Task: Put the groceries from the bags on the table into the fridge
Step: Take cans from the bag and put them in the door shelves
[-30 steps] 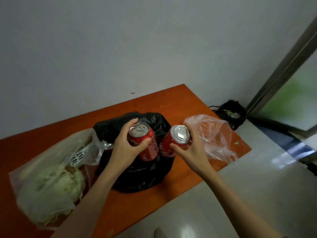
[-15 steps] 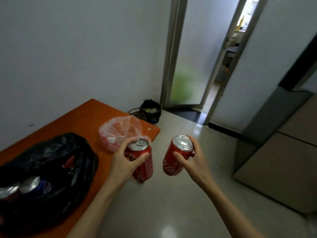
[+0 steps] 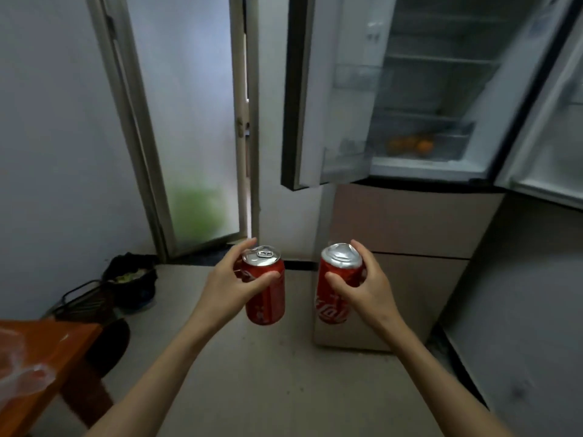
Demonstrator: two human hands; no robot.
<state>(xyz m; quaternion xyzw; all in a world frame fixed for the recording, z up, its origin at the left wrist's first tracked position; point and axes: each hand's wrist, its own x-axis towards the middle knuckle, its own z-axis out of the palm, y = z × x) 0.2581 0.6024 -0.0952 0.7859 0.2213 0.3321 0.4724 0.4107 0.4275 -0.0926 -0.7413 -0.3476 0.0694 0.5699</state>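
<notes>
Groceries left behind: a clear bag (image 3: 22,370) on the orange surface (image 3: 60,345), a black bin (image 3: 134,280) beyond. Left hand (image 3: 228,287) grips one red can (image 3: 266,296), right hand (image 3: 362,287) another (image 3: 336,288). Ahead, the fridge (image 3: 441,89) stands open, perhaps oranges (image 3: 410,145) inside.

Left hand (image 3: 232,283) and right hand (image 3: 362,287) raised, fingers (image 3: 359,250) apparently curled, gripping

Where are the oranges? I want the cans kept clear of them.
In the head view, the oranges sit upper right, in the clear drawer at the bottom of the open fridge, above the right hand.
</notes>
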